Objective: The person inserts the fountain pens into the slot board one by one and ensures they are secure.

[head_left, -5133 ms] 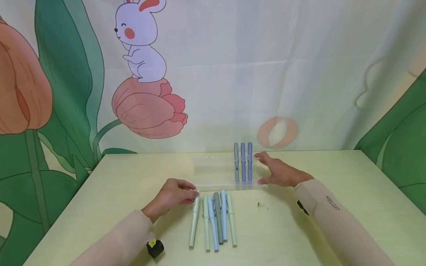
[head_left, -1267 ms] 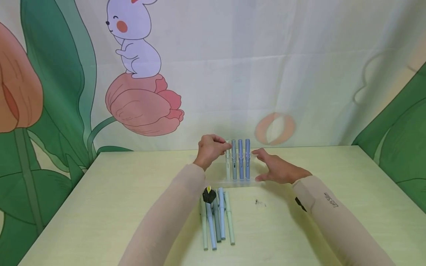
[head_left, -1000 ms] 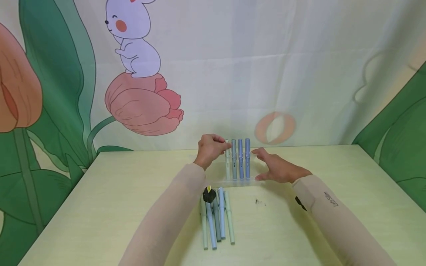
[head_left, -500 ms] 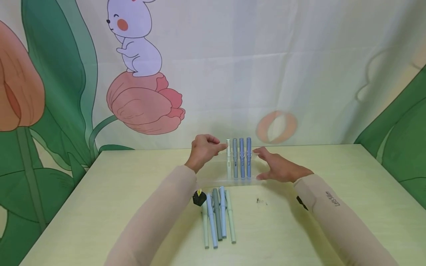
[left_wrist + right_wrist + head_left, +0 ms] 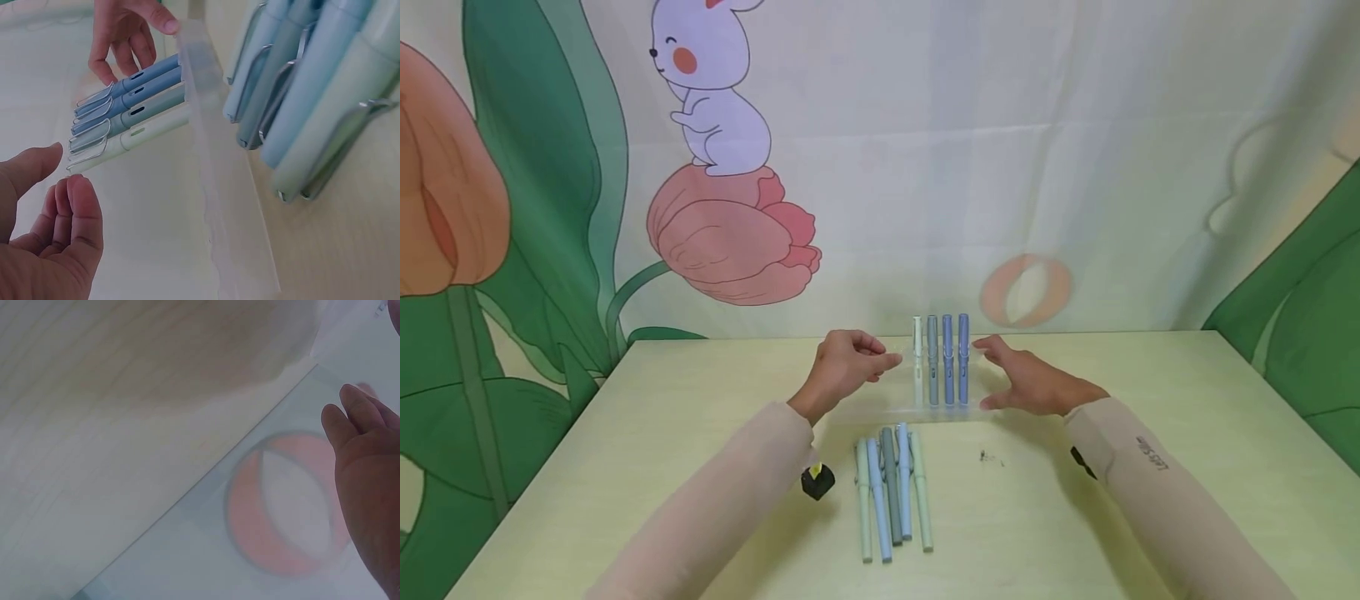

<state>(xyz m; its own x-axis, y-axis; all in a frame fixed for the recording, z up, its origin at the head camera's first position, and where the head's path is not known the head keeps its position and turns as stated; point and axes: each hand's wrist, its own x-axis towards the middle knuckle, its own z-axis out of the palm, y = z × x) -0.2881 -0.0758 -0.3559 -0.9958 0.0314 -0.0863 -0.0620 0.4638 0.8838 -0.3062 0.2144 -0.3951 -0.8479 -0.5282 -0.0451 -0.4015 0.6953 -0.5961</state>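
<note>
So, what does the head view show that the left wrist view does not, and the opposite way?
Only the head view: the rabbit drawing, the pink tulip under it, and both sleeves.

Only the left wrist view: no new object, but the palm side of the left hand, and more fingers of the right hand.

Both: the two hands, four pens in the clear holder, five loose pens and the table.

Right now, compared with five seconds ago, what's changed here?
One pale green pen moved forward from the table into the translucent holder, left of the three bluish pens; the left hand let go and drew back leftward. The right hand and five loose pens stayed put.
</note>
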